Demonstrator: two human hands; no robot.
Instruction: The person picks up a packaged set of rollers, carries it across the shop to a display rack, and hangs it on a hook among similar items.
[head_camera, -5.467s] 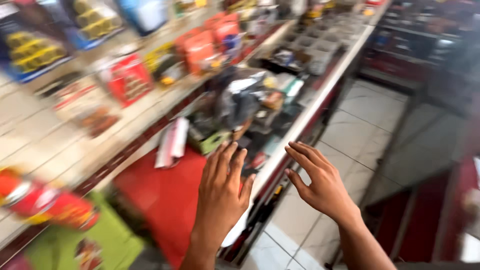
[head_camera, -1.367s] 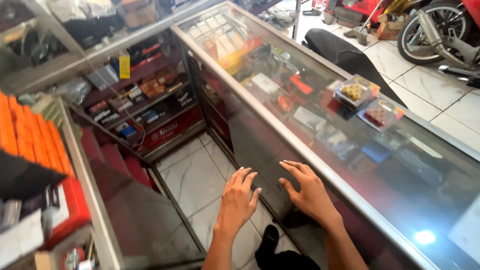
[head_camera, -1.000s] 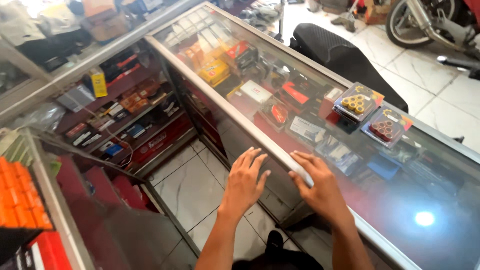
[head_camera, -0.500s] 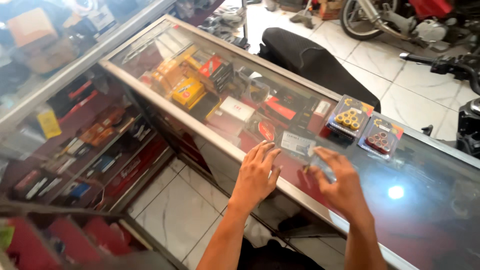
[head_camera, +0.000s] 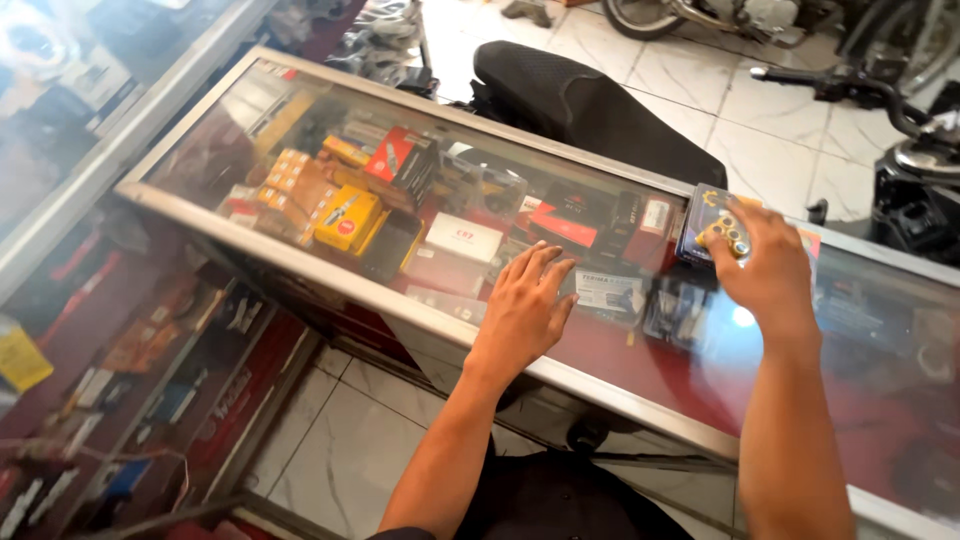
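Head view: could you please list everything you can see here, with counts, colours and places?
Counter: one, glass top, metal rim, across the middle.
Blister pack: one, yellow rollers inside, on the glass at right, under the right fingers.
Boxes: several, yellow, red and white, inside the counter.
Seat: one, black, behind the counter.
Motorcycles: parts of two, top right.
Floor: white tiles, below.
Shelves: small packets, lower left.
Left hand: flat, open, over the glass.
Right hand: on the blister pack.

right hand (head_camera: 768, 272) hiding most of blister pack (head_camera: 712, 222), motorbike (head_camera: 890, 90) cropped at edge
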